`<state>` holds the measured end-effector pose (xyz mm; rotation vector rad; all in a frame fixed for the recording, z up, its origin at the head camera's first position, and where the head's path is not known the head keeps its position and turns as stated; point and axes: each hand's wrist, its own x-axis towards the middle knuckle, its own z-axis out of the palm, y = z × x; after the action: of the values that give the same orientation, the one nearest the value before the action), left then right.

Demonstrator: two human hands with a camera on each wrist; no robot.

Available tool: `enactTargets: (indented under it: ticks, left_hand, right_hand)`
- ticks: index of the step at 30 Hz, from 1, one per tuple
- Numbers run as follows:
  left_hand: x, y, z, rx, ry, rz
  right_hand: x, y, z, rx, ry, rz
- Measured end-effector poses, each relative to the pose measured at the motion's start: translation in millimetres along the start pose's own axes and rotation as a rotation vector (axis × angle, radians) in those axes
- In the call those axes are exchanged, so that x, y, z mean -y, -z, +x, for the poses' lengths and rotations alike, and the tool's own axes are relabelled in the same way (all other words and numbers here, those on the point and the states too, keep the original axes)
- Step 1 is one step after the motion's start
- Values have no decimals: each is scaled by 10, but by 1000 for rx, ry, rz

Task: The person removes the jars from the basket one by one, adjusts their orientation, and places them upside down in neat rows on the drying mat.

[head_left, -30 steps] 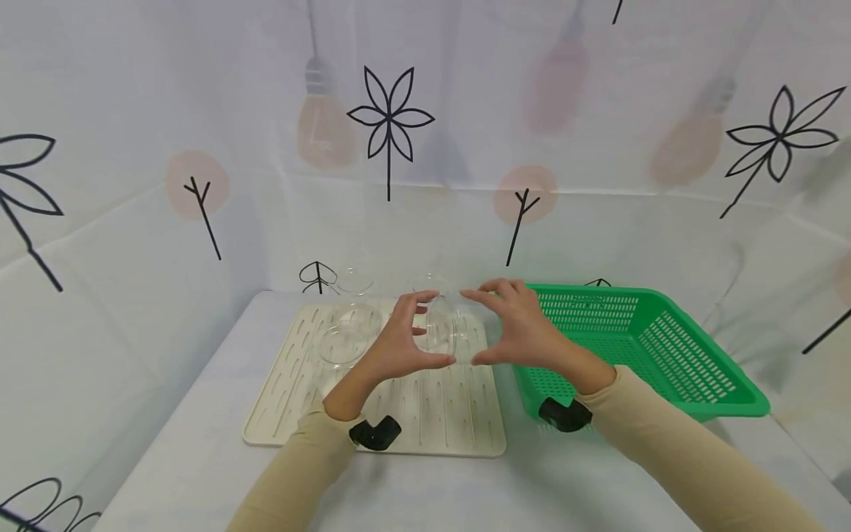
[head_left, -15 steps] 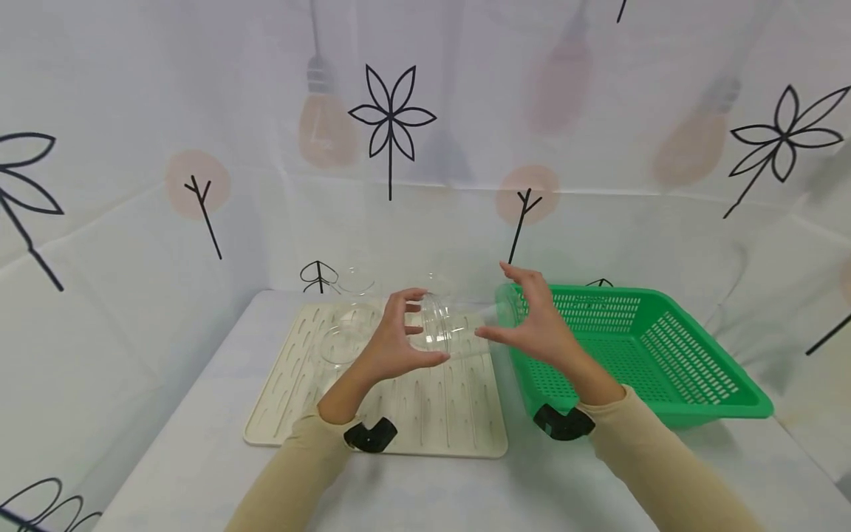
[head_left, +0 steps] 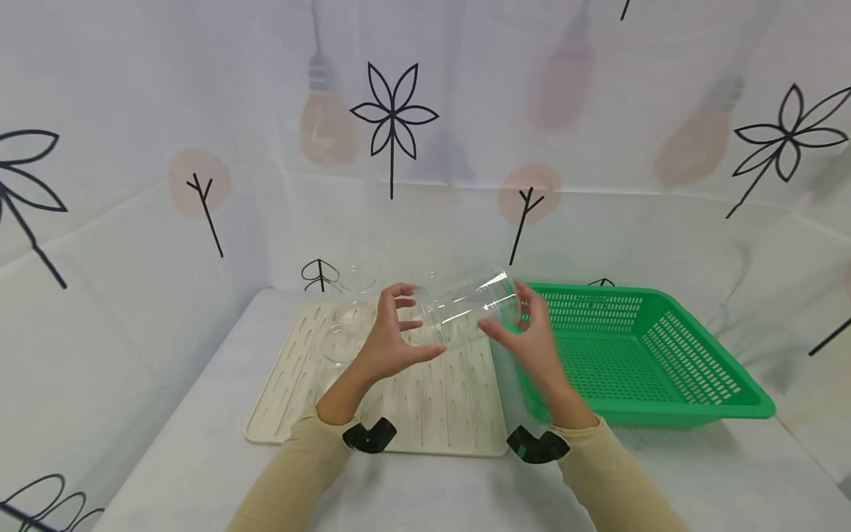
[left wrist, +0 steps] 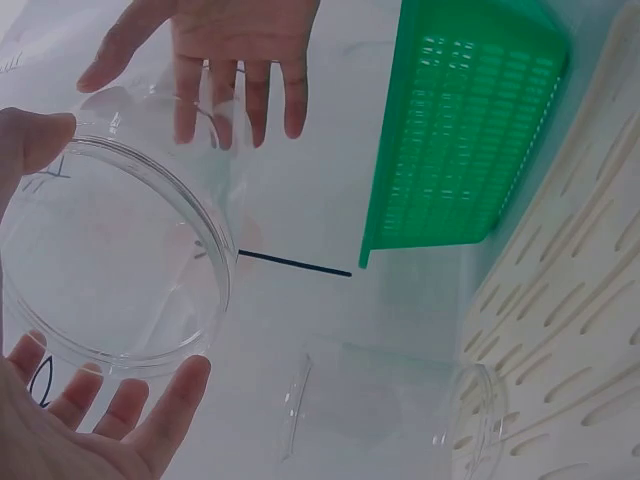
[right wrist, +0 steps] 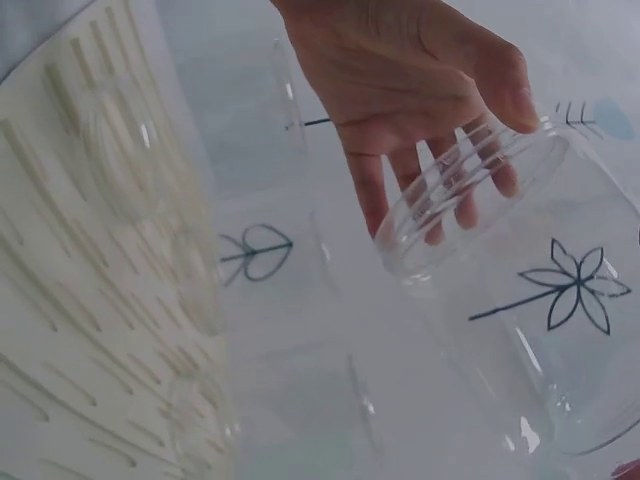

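Observation:
Both hands hold a clear jar (head_left: pixel 468 307) in the air above a cream ribbed drying mat (head_left: pixel 439 414). The jar lies on its side, tilted, its right end higher. My left hand (head_left: pixel 388 336) grips the rim end, thumb below and fingers around the far side; the ringed rim shows in both wrist views. At the other end my right hand (head_left: pixel 535 347) has its thumb on the near side, and its fingers reach behind the glass. Another clear jar (head_left: pixel 340 344) stands on the mat at the left, and further clear jars (right wrist: pixel 300 410) appear in the right wrist view.
A green perforated basket (head_left: pixel 654 410) stands on the white-covered table to the right of the mat. A white patterned cloth (head_left: pixel 432 229) hangs behind and along the sides. The glass of the standing jars is hard to make out.
The right hand has moved from beside the jar to its right end and taken hold. The jar has turned sideways and its right end has risen. The left hand has shifted slightly left.

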<state>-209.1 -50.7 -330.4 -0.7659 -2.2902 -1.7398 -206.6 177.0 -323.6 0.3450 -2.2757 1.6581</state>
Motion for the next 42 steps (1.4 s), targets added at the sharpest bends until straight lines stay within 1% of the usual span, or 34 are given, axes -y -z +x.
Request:
enactTargets:
  ticks: [2,7,10,16,22,25,29,33,38,42]
  left_hand:
    - [106,-7,21,-17,-16,-12]
    - [139,-2,17,-66,-60,-39]
    - [143,-2,15,-86,-81,-40]
    - [133,-9,9,-80,-98,-60]
    - [141,-5,14,-70,-105,-69]
    - [145,-3,8,-49,-87,-49]
    - [159,-5,-6,-23,-53,9]
    - [185,-14,-9,-8,-40,47]
    - [208,-33,-13,-10,-34,53]
    - [219,-61,-25,-22,-26,116]
  right_hand:
    - [-12,-45,-23,-8,-39,21]
    - [-57,-138,-85,-3,-122,52]
    - [-104,-191,-117,19,-130,69]
    - [-165,-266,-155,78,-88,77]
    - [-155,-267,-137,80,-42,122]
    - [-127,-259,-117,71,-12,167]
    - [-80,-252,-101,58,15,223]
    - [-35,-241,-92,48,39,263]
    - [15,-225,-70,60,81,275]
    - [44,-207,-58,84,102,262]
